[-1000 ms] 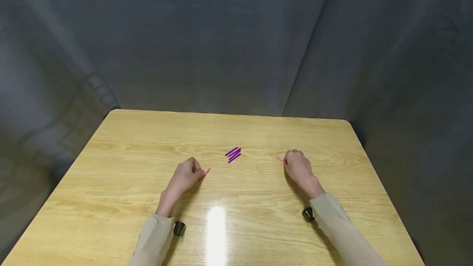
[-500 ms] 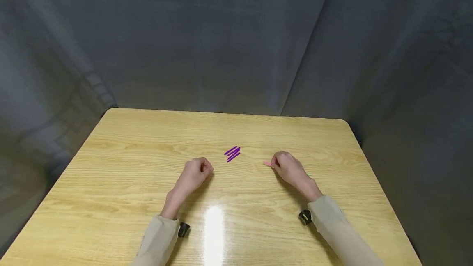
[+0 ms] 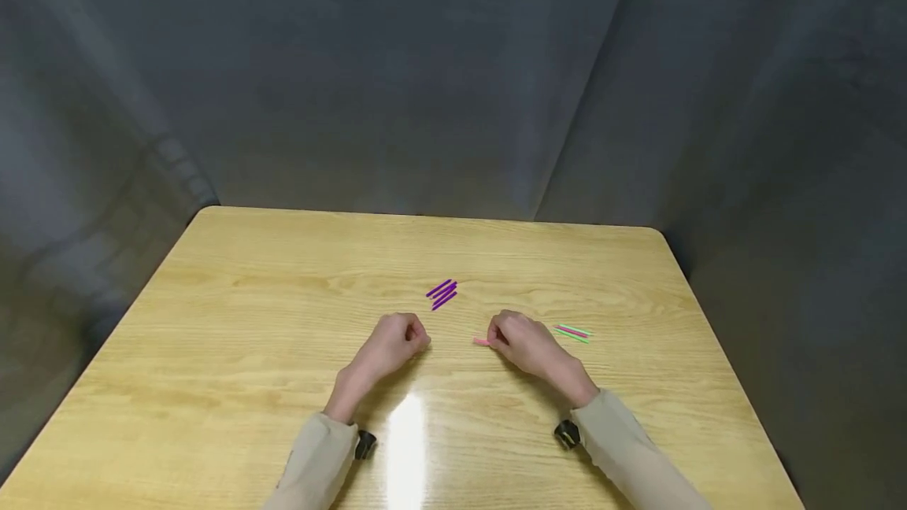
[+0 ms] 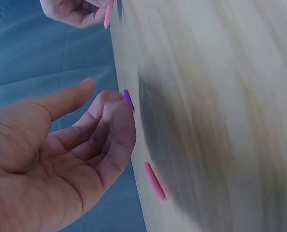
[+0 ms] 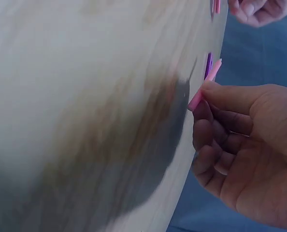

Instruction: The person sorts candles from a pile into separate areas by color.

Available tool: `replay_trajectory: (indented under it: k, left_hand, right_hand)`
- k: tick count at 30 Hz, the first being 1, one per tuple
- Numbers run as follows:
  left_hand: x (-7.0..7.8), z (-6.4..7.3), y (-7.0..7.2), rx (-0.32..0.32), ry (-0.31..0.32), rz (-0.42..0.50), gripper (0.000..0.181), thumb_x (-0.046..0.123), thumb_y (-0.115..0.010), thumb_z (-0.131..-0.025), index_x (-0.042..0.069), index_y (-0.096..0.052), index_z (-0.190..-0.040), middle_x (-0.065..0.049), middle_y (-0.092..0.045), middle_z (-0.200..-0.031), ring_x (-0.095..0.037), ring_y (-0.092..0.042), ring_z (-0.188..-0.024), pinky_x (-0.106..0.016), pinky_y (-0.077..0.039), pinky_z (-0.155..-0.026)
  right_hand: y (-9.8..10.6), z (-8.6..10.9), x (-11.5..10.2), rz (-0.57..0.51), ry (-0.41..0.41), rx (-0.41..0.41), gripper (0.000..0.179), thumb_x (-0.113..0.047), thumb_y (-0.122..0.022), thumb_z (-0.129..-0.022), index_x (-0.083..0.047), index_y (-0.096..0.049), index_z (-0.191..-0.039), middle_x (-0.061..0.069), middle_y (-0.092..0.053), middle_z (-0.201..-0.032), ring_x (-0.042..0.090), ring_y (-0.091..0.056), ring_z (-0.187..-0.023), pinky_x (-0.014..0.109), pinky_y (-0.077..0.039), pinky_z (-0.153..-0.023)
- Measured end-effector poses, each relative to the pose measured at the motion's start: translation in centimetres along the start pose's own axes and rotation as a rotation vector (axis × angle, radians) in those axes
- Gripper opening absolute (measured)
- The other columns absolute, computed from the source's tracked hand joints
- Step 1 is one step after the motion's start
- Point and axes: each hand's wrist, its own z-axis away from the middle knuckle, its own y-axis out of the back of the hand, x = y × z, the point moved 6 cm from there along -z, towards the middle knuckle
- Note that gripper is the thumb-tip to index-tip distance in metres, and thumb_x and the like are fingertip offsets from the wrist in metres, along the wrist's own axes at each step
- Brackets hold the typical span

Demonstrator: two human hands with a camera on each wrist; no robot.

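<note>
My right hand pinches a short pink stick between thumb and fingers, a little above the table. To its left is my left hand; the left wrist view shows its thumb apart from loosely bent fingers, with nothing held. A pink stick lies on the table beside that hand, hidden in the head view. Beyond both hands, several purple sticks lie in a small slanted group. Pink and green sticks lie side by side to the right of the right hand.
The light wooden table has rounded far corners and a bright glare streak near its front. Dark grey curtains stand behind it and along both sides. A black device sits at the right wrist, another at the left.
Both hands have moved inward and nearer to me, the right one with its pink stick. My left hand has let go of a pink stick. The pink and green sticks have come into view.
</note>
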Motion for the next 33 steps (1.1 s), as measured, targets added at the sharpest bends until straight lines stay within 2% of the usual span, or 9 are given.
replay_trajectory:
  k: [7,16,25,33]
  left_hand:
    - [0.1,0.2,-1.1,-0.026,-0.002,0.010,0.010,-0.001,-0.066,-0.086,0.003,-0.063,-0.077,0.000,-0.056,-0.066,-0.008,-0.049,-0.056,-0.022,-0.042,-0.053]
    - [0.8,-0.3,-2.4,-0.047,-0.076,-0.027,0.010,-0.006,-0.064,-0.080,0.002,-0.064,-0.074,0.000,-0.059,-0.068,-0.009,-0.051,-0.063,-0.023,-0.045,-0.057]
    - [1.2,-0.4,-3.6,-0.045,-0.099,-0.058,0.011,-0.006,-0.069,-0.077,0.003,-0.064,-0.072,0.001,-0.058,-0.065,-0.007,-0.050,-0.060,-0.022,-0.044,-0.056]
    - [1.6,-0.5,-4.1,-0.030,-0.127,-0.104,0.015,-0.011,-0.064,-0.073,0.004,-0.066,-0.068,0.000,-0.061,-0.066,-0.009,-0.054,-0.062,-0.022,-0.047,-0.058]
  right_hand:
    - [-1.1,0.2,-1.4,-0.001,0.058,-0.028,0.013,-0.010,-0.066,-0.090,-0.016,-0.060,-0.081,-0.008,-0.053,-0.078,0.007,-0.049,-0.070,0.026,-0.045,-0.059]
    - [-2.2,0.1,-2.6,-0.014,0.176,-0.058,0.011,-0.009,-0.062,-0.091,-0.015,-0.060,-0.082,-0.009,-0.051,-0.081,0.005,-0.048,-0.071,0.024,-0.044,-0.061]
    - [-2.8,-0.2,-2.9,-0.087,0.177,-0.090,0.009,-0.009,-0.065,-0.090,-0.012,-0.061,-0.082,-0.008,-0.052,-0.080,0.004,-0.048,-0.072,0.023,-0.045,-0.064]
    - [-2.7,-0.5,-2.8,-0.084,0.149,-0.076,0.009,-0.007,-0.066,-0.087,-0.012,-0.063,-0.081,-0.007,-0.053,-0.078,0.006,-0.050,-0.071,0.024,-0.045,-0.063]
